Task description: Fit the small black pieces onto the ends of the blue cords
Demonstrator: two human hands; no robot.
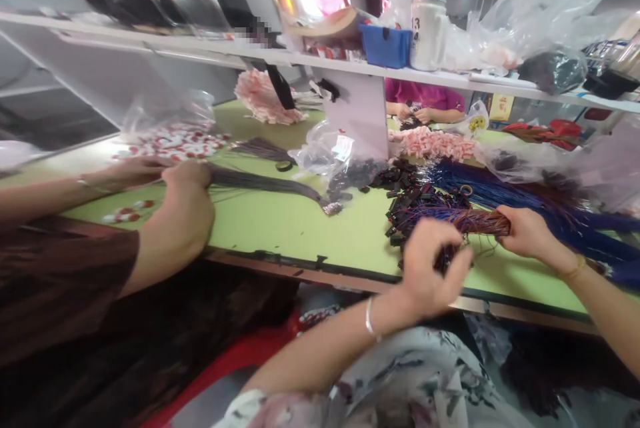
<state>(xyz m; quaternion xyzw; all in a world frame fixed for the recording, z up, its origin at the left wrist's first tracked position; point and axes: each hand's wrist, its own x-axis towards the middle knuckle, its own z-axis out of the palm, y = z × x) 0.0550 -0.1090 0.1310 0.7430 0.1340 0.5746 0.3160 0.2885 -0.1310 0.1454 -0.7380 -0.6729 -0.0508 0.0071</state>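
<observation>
My right hand (527, 235) is closed around the brown end of a wire bundle (480, 220), whose strands run left in brown and purple. At the bundle's left end lie many small black connectors (407, 205). My left hand (433, 268), with a silver bangle at the wrist, is in front of the bundle near the table edge. Its fingers are curled, with a gap between thumb and forefinger, and it is slightly blurred. Dark pieces show through that gap; I see nothing gripped there.
At left, a co-worker's hands (185, 175) are at a grey wire bundle (265, 181). Red-and-white pieces (175, 141) lie beyond them. Blue wires (550, 208) extend rightward. A shelf (320, 63) crosses above, carrying a blue bin (385, 46) and a jar (429, 28). Another person sits opposite.
</observation>
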